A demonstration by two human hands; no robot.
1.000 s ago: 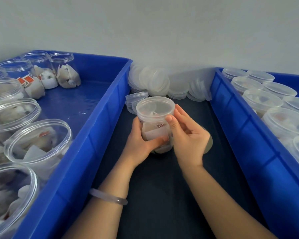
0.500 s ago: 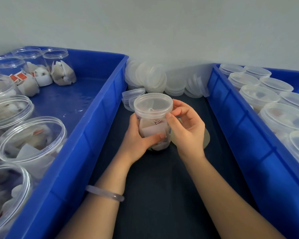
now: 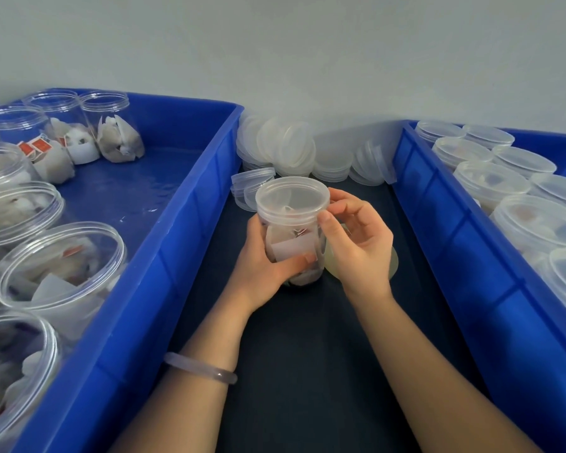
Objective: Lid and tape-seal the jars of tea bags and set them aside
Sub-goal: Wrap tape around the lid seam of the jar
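A clear jar of tea bags (image 3: 291, 253) stands on the dark table between two blue bins, with a translucent lid (image 3: 291, 199) on its mouth. My left hand (image 3: 262, 266) grips the jar's body from the left, thumb across the front. My right hand (image 3: 356, 237) is at the lid's right edge, thumb and forefinger pinching at the rim, apparently on clear tape that is hard to make out. A roll of clear tape (image 3: 389, 263) lies behind my right hand, mostly hidden.
The left blue bin (image 3: 177, 230) holds several open jars of tea bags (image 3: 59, 266). The right blue bin (image 3: 445, 230) holds several lidded jars (image 3: 490, 181). Loose lids (image 3: 285, 145) lean against the back wall, and one (image 3: 249, 181) lies just behind the jar.
My right hand has shifted up from the jar's side to the lid's rim, its fingers opening out. The left hand keeps its grip on the jar.
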